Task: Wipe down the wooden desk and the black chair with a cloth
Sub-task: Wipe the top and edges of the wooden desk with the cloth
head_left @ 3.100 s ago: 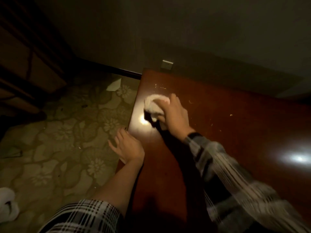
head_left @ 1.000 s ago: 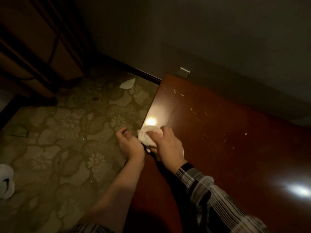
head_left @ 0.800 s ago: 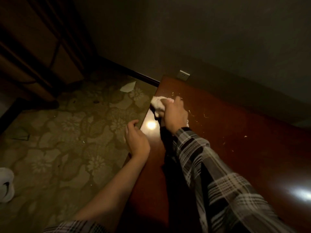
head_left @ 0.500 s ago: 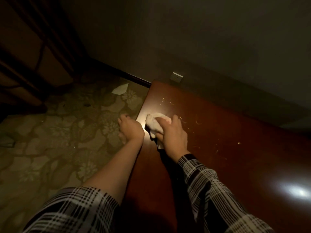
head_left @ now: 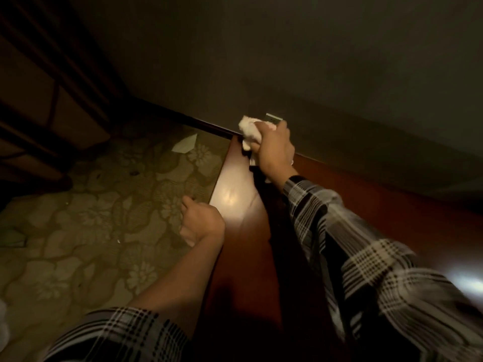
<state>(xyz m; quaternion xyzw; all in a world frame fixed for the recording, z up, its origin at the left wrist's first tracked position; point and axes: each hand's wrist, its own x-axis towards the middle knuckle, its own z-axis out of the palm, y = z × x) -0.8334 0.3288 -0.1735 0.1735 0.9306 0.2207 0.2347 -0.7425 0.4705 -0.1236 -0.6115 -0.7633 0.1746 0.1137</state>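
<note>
R hand (head_left: pixel 274 147) grips the bunched white cloth (head_left: pixel 249 130), fingers curled round it, arm stretched full out. Half a sec ago the cloth was mid-way along the desk's L edge; now it's up at the far L corner of the desk (head_left: pixel 235 194), right by the wall and the wall socket (head_left: pixel 274 117). So the stroke has run forward to the end of the top.

L hand (head_left: pixel 202 222) sits just off the desk's L edge, over the carpet (head_left: pixel 91 218), fingers loosely curled, holding nothing; looks like a cupped catch for crumbs, tho can't tell for sure. It has barely shifted.

Meaning: L strip of desk looks near done. The specks seen earlier further R aren't visible now, too dark/blurred. Rest of desk prob. still to wipe. Chair not in view, so untouched as far as I can judge.

Paper scrap (head_left: pixel 186 145) lies on the carpet.
</note>
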